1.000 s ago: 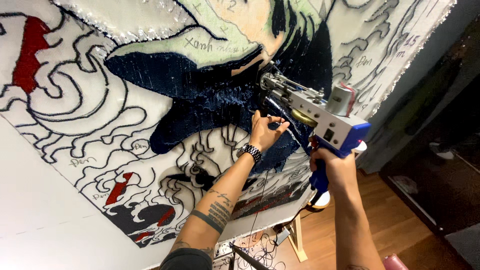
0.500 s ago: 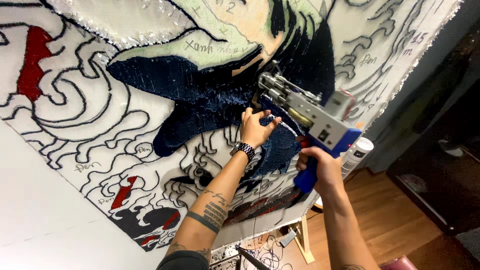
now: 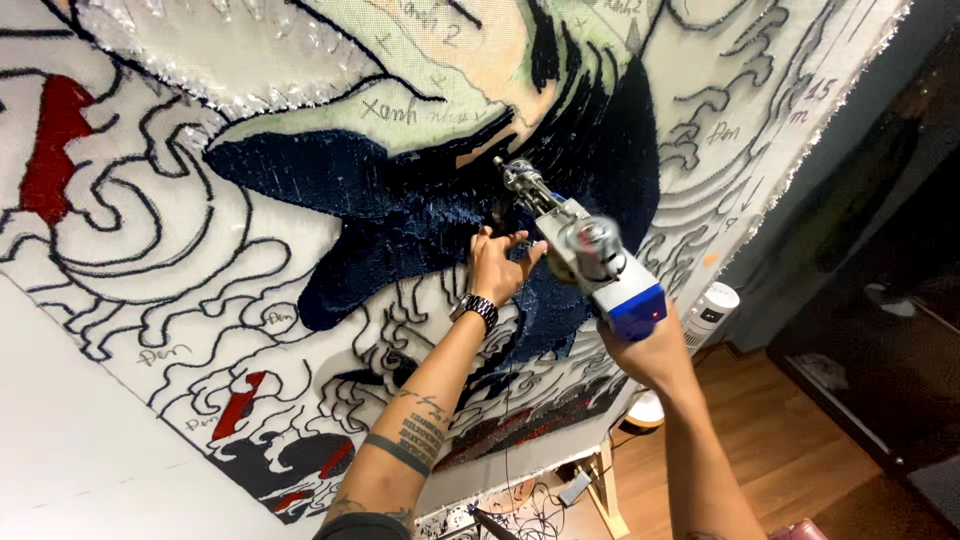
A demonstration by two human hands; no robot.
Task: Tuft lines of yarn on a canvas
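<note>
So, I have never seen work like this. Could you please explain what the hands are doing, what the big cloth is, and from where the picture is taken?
The picture comes from a camera worn on the person's head, so you see their own two arms reaching forward. In front of them hangs a large stretched cloth with a design drawn in black lines. Some parts are already filled with yarn: a dark blue area in the middle, some red patches and a pale green part at the top. The right hand holds a grey and blue tufting gun, its tip pressed to the blue area. The left hand, with a wristwatch, rests on the cloth beside the gun. Below are a wooden floor and a white fan.
</note>
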